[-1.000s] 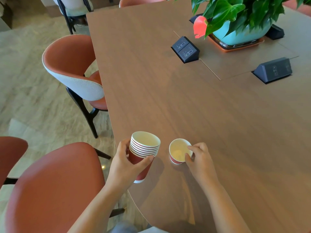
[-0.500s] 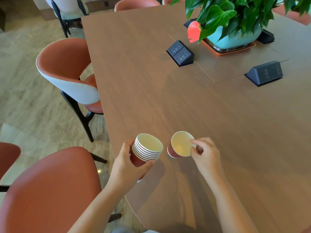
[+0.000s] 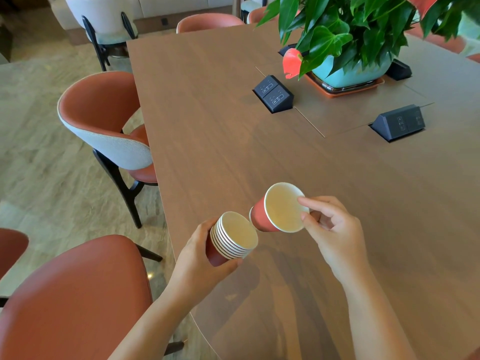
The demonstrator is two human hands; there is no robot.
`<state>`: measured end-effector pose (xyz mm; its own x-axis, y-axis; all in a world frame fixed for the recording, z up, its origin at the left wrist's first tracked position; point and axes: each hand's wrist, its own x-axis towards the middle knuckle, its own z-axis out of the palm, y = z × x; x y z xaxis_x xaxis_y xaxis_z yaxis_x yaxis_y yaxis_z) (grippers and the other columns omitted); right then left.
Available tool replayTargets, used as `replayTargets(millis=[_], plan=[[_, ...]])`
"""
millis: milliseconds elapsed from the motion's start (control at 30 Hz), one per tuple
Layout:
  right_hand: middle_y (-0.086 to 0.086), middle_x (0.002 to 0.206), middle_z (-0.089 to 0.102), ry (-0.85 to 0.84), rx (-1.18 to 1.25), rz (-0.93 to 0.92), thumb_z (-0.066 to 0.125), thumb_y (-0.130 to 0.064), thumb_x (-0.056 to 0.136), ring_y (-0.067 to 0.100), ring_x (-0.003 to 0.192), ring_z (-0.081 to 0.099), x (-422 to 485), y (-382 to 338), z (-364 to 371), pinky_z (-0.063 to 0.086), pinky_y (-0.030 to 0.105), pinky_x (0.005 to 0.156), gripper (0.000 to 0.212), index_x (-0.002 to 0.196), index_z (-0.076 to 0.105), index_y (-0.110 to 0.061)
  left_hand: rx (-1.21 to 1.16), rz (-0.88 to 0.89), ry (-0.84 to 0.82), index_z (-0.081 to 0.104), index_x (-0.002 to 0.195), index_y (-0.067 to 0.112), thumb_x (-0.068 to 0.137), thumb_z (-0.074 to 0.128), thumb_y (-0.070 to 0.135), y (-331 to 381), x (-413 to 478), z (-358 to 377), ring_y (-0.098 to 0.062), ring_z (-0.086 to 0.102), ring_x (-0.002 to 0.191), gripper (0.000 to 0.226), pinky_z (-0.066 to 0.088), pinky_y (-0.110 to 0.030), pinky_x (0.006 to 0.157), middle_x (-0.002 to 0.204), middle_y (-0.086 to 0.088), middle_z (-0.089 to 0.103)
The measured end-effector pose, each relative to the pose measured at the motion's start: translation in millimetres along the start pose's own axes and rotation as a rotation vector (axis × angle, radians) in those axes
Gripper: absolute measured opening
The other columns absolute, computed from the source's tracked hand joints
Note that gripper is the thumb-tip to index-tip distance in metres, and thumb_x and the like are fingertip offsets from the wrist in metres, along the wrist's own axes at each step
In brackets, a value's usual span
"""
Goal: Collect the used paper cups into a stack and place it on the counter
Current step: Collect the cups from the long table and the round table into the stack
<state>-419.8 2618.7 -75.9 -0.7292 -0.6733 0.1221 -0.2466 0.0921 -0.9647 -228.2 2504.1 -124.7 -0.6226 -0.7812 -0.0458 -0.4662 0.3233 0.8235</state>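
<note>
Near table (image 3: 259, 294) edge: your left hand (image 3: 194, 261) grips stack (image 3: 233, 237); right hand (image 3: 337, 235) pinches tilted cup (image 3: 280, 209) by its rim, a weak hold that may drop it.

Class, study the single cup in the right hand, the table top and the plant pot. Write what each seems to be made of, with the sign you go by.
The single cup: likely paper, matte red outside, pale inside, rolled rim. The table top: wood or wood-look laminate, undecidable; straight brown grain, low sheen. The plant pot: probably glazed ceramic; smooth teal surface.
</note>
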Motion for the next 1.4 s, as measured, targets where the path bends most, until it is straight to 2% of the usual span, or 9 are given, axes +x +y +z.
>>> replayTargets(millis=[200,300,400,567,867,1067,1167,1267,1400], plan=[[-0.005,0.085,0.060,-0.079,0.061,-0.003,0.061,0.005,0.080,0.001,0.063,0.049,-3,-8,-5,0.039,0.009,0.061,0.032,0.090,0.070,-0.024,0.026,0.049,0.017,0.036,0.110,0.055,0.061,0.084,0.032,6,-3,2,0.000,0.054,0.105,0.072,0.039,-0.007,0.078,0.110,0.027,0.054],[-0.005,0.086,0.061,-0.160,0.060,0.005,0.062,0.004,0.079,0.005,0.064,0.048,-6,-11,-5,0.039,0.012,0.061,0.035,0.087,0.071,-0.029,0.055,0.075,0.007,0.039,0.121,0.044,0.061,0.084,0.030,10,-4,2,-0.004,0.053,0.108,0.076,0.039,-0.011,0.083,0.114,0.023,0.053],[-0.002,0.086,0.061,-0.203,0.053,0.032,0.062,0.004,0.079,0.006,0.062,0.046,-8,-12,-4,0.038,0.012,0.059,0.034,0.086,0.071,-0.028,0.089,0.115,0.000,0.041,0.127,0.035,0.061,0.084,0.028,18,-5,3,0.000,0.051,0.107,0.079,0.037,-0.002,0.080,0.113,0.026,0.051],[0.004,0.085,0.059,-0.232,0.050,0.066,0.060,0.005,0.080,0.009,0.062,0.045,-11,-12,-4,0.037,0.014,0.058,0.030,0.089,0.071,-0.022,0.090,0.173,-0.003,0.034,0.117,0.049,0.061,0.085,0.028,29,-8,3,0.007,0.049,0.107,0.078,0.035,0.001,0.081,0.112,0.029,0.050],[0.010,0.087,0.059,-0.259,0.067,0.121,0.058,0.006,0.082,0.010,0.063,0.047,-12,-6,3,0.040,0.016,0.059,0.027,0.092,0.069,-0.017,0.082,0.207,-0.010,0.033,0.118,0.048,0.060,0.085,0.034,39,-7,2,0.004,0.050,0.107,0.079,0.038,-0.001,0.082,0.113,0.027,0.049],[0.003,0.083,0.062,-0.239,0.072,0.112,0.058,0.004,0.082,0.008,0.065,0.052,-15,-2,9,0.042,0.012,0.062,0.027,0.093,0.067,-0.018,0.080,0.216,-0.014,0.034,0.116,0.050,0.060,0.085,0.036,42,-4,3,0.007,0.050,0.106,0.077,0.036,0.001,0.081,0.113,0.025,0.051],[-0.003,0.088,0.065,-0.231,0.063,0.106,0.060,0.000,0.082,0.007,0.073,0.058,-15,-1,10,0.046,0.015,0.067,0.028,0.096,0.065,-0.024,0.070,0.202,-0.026,0.035,0.118,0.048,0.060,0.085,0.036,40,-3,3,0.007,0.050,0.107,0.077,0.037,0.000,0.082,0.114,0.023,0.052],[-0.008,0.098,0.064,-0.227,0.050,0.058,0.067,-0.014,0.080,0.008,0.087,0.060,-16,-2,9,0.048,0.023,0.077,0.026,0.101,0.063,-0.029,0.060,0.177,-0.041,0.042,0.125,0.035,0.060,0.085,0.034,37,-2,4,0.003,0.052,0.107,0.079,0.037,-0.001,0.081,0.116,0.018,0.054],[-0.011,0.110,0.058,-0.272,0.042,0.011,0.068,-0.034,0.072,0.007,0.102,0.058,-18,-3,13,0.047,0.027,0.087,0.042,0.111,0.060,-0.025,0.057,0.181,-0.048,0.042,0.125,0.034,0.060,0.085,0.033,37,-2,5,0.005,0.052,0.104,0.078,0.036,0.000,0.080,0.114,0.019,0.055]])
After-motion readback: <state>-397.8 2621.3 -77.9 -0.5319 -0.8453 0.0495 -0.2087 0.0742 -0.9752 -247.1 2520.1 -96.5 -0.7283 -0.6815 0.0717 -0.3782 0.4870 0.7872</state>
